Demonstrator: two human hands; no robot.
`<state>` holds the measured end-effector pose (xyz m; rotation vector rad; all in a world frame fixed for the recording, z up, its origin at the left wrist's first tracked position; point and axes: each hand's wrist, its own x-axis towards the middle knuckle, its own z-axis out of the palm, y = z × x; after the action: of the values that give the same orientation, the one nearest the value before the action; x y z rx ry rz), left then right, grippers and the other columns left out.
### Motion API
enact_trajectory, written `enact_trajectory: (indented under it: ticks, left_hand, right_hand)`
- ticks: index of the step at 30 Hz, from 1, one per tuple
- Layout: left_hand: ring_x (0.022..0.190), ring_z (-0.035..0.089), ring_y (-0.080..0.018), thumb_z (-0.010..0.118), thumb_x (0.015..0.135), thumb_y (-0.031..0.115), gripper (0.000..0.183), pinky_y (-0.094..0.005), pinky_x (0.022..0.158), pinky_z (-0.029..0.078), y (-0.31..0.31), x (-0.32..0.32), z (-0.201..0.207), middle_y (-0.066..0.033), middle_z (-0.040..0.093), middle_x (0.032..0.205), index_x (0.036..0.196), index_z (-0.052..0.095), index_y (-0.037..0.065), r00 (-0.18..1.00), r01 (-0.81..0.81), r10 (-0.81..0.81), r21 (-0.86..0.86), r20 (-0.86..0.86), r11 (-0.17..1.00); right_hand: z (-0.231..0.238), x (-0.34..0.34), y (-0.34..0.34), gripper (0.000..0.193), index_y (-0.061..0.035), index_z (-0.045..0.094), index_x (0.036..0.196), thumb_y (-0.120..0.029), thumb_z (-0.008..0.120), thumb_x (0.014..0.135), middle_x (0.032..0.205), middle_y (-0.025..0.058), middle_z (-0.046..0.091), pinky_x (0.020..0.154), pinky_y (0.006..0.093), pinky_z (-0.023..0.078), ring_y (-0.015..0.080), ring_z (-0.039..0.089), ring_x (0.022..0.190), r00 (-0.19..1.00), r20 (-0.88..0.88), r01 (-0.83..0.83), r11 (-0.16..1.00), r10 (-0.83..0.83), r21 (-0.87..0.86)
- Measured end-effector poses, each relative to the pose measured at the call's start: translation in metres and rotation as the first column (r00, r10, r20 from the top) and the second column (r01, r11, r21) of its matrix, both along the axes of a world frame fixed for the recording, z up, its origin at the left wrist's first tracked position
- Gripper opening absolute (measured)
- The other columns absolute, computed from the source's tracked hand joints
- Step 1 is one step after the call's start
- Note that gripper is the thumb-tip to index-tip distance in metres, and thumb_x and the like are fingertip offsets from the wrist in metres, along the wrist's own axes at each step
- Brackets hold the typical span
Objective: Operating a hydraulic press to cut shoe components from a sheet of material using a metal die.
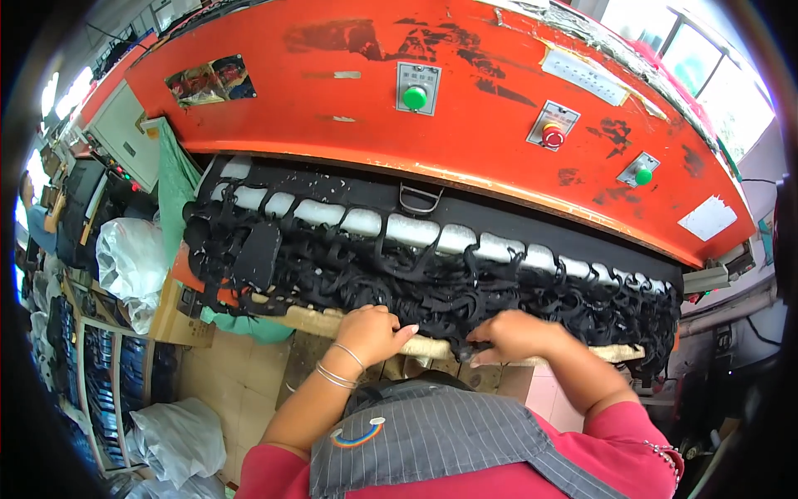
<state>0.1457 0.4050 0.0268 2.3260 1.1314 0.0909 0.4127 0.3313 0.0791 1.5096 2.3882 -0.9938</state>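
Observation:
A thick layer of tangled black offcut strips [399,287] covers the front of the machine bed, along a pale board edge [312,319]. My left hand [371,334] is closed and rests at this edge, fingers curled and thumb pointing right; what is under the fingers is hidden. To its right, my right hand [517,337] reaches into the strips with bent fingers and thumb drawn together on a black strip [465,353]. Behind the scraps runs a row of white blocks [413,230] with black strips looped between them. A flat dark sole-shaped piece [257,254] lies on the scraps at left.
The orange machine front [332,108] stands over the bed, with green buttons [414,98] and a red button [553,135]. A metal handle [420,200] is behind the blocks. White plastic bags [131,262], a cardboard box [184,320] and a shelf rack [98,387] stand at left.

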Motion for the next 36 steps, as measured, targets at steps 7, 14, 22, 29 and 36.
enact_trajectory:
  ticks: [7,14,22,29,36]
  left_hand:
    - [0.088,0.057,-0.0274,0.072,0.077,0.027,0.016,-0.0406,0.078,0.047,0.077,0.055,0.007,-0.0052,0.061,0.087,0.082,0.068,0.012,0.873,-0.225,0.023,0.360,0.488,0.906]
    - [0.083,0.056,-0.0280,0.073,0.076,0.026,0.018,-0.0407,0.076,0.045,0.117,0.069,-0.025,-0.0051,0.058,0.077,0.075,0.066,0.009,0.880,-0.142,0.012,0.239,0.475,0.961]
    - [0.104,0.055,-0.0289,0.085,0.067,0.025,0.108,-0.0373,0.088,0.049,0.124,0.079,-0.052,-0.0188,0.030,0.134,0.147,0.014,0.005,0.654,-0.313,0.147,0.089,0.742,0.946]
    - [0.102,0.051,-0.0283,0.062,0.083,0.014,0.029,-0.0400,0.088,0.044,0.115,0.084,-0.054,-0.0062,0.058,0.102,0.111,0.068,0.009,0.954,-0.058,-0.034,0.292,0.299,0.955]
    - [0.103,0.049,-0.0270,0.061,0.082,0.012,0.030,-0.0402,0.088,0.043,0.115,0.085,-0.058,-0.0037,0.057,0.098,0.110,0.069,0.011,0.952,-0.055,-0.052,0.335,0.302,0.941]
  right_hand:
    - [-0.001,-0.013,0.185,0.056,-0.0158,0.055,0.128,-0.018,0.071,0.074,0.123,0.0097,0.057,0.090,0.0374,0.047,0.0254,0.056,0.113,0.977,0.141,-0.211,0.618,0.161,0.758]
    - [-0.023,-0.045,0.283,0.044,-0.0144,0.062,0.113,-0.015,0.073,0.070,0.119,0.0093,0.055,0.094,0.0384,0.047,0.0290,0.052,0.115,0.802,0.295,-0.593,0.752,0.520,0.287]
    - [-0.035,-0.010,0.294,0.014,-0.0101,0.063,0.084,-0.022,0.064,0.078,0.090,0.0067,0.059,0.073,0.0381,0.053,0.0281,0.060,0.094,0.947,0.197,-0.322,0.721,0.256,0.614]
    - [-0.052,0.083,0.206,0.036,-0.0001,0.057,0.108,-0.029,0.060,0.087,0.094,0.0266,0.065,0.084,0.0480,0.049,0.0411,0.063,0.094,0.776,0.085,0.601,0.774,-0.625,0.200]
    - [-0.086,0.067,0.122,0.083,-0.0056,0.036,0.143,-0.041,0.074,0.078,0.131,0.0231,0.052,0.106,0.0436,0.032,0.0363,0.040,0.133,0.778,-0.326,0.627,0.704,-0.537,0.334]
